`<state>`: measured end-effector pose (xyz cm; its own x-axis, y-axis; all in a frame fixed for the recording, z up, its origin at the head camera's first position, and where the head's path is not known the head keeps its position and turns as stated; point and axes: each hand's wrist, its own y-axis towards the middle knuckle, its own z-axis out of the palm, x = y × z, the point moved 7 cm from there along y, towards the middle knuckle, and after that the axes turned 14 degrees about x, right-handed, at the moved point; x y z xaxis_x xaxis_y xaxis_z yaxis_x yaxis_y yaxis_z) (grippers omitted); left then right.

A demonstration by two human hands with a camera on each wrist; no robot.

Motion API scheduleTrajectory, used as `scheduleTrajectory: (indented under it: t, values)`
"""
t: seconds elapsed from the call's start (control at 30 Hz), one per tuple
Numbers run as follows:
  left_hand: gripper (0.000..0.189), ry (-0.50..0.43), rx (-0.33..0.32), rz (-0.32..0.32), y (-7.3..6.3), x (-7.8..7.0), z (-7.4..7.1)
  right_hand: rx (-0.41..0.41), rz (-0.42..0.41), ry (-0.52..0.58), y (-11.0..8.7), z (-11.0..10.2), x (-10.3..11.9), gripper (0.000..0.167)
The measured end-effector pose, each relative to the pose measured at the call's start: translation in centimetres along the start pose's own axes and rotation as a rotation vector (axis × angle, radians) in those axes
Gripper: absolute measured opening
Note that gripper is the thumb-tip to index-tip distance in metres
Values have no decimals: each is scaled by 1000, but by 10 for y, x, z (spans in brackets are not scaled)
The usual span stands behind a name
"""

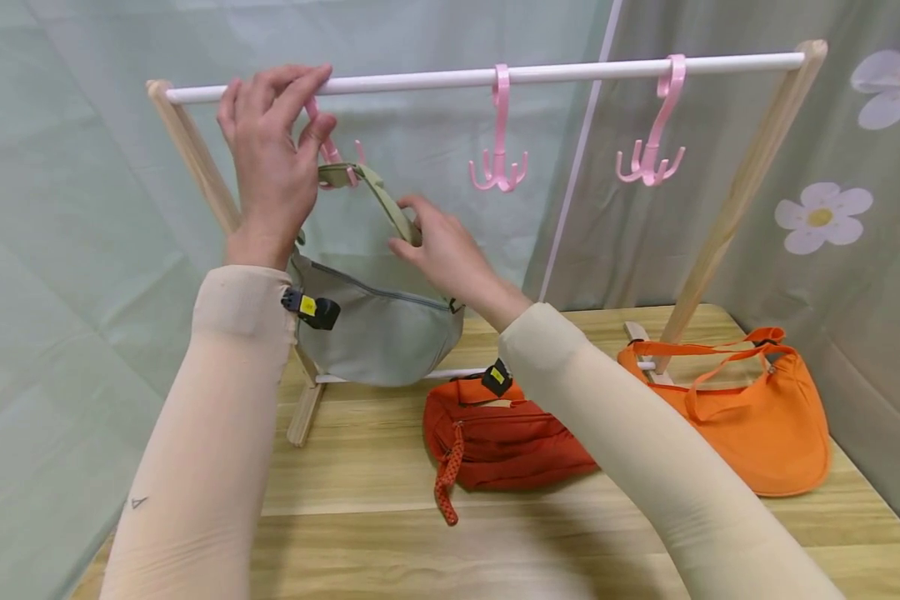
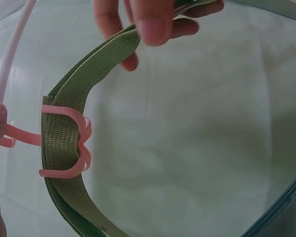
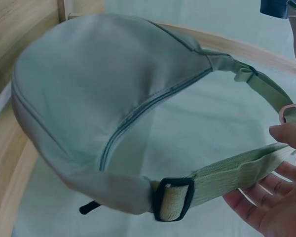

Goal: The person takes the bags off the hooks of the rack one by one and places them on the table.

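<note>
A grey-green crossbody bag (image 1: 378,329) hangs by its green webbing strap (image 2: 64,133) from a pink multi-prong hook (image 2: 71,173) at the left end of a white rail (image 1: 420,80). My left hand (image 1: 273,158) is up at the rail, with fingers over it and the thumb against the hook's stem, gripping the hook at its top. On the strap's right side, my right hand (image 1: 453,250) holds the webbing between thumb and fingers. In the right wrist view, a black buckle (image 3: 173,200) and the bag's curved zip show below that hand.
Two more pink hooks (image 1: 500,133) hang along the rail, at its middle and right. A dark red bag (image 1: 510,442) lies on the wooden table (image 1: 360,517), partly behind my right sleeve. An orange bag (image 1: 772,425) lies by the rack's right wooden post (image 1: 742,200).
</note>
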<state>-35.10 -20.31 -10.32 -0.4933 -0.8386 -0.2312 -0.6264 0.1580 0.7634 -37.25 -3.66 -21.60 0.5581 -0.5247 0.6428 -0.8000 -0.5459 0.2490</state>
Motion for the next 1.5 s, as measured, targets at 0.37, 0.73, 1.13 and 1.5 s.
scheduleTrajectory:
  t: [0.37,0.73,1.13,1.5]
  values:
    - [45,-6,-11,3,-1,-1,-2,-51,-91,-77,19,-15,30,57]
    - [45,7,11,0,0,-3,0,-44,-104,274,29,-25,27,37]
    - [43,18,32,-10,2,-5,3,-86,-273,483,26,-52,55,30]
    - [42,15,50,-4,4,-4,4,-60,-316,568,10,-56,62,26]
